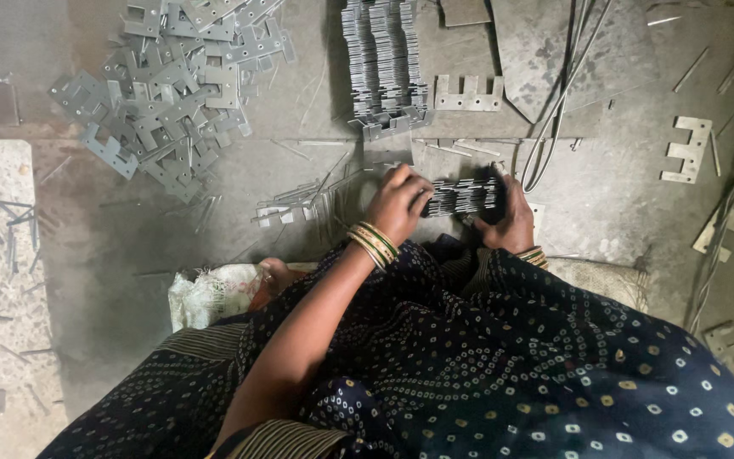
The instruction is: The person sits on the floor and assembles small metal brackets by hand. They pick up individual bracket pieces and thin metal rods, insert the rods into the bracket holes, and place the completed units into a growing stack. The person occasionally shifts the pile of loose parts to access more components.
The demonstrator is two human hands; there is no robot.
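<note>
Looking down from a head-worn camera, the view shows a person seated on a grey concrete floor point(129, 246), both hands pressed against the two ends of a short row of thin metal stampings point(462, 197) stood on edge. The left hand point(398, 204) caps the left end of the row, fingers curled over the top of the plates and grasping them. The right hand point(510, 217) closes against the right end, its fingers wrapped around the last plates, so the row is squeezed between the two palms. The row sits on the floor just in front of the person's knees, near the middle of the view.

Green and gold bangles point(373, 242) ring the left wrist. A dark blue garment with small white and yellow dots point(511, 357) fills the lower part of the view.

Beyond the hands, a longer, tightly packed stack of the same plates point(382, 64) runs away toward the top edge, well apart from the held row. To the upper left lies a loose heap of flat E-shaped metal plates point(176, 93), scattered and overlapping. One single E-shaped plate point(467, 93) lies flat just right of the long stack, and another pale one point(688, 150) lies far right. Thin wires point(554, 110) curve down from the top toward the right hand. A crumpled white cloth point(210, 293) lies beside the person's left knee.
</note>
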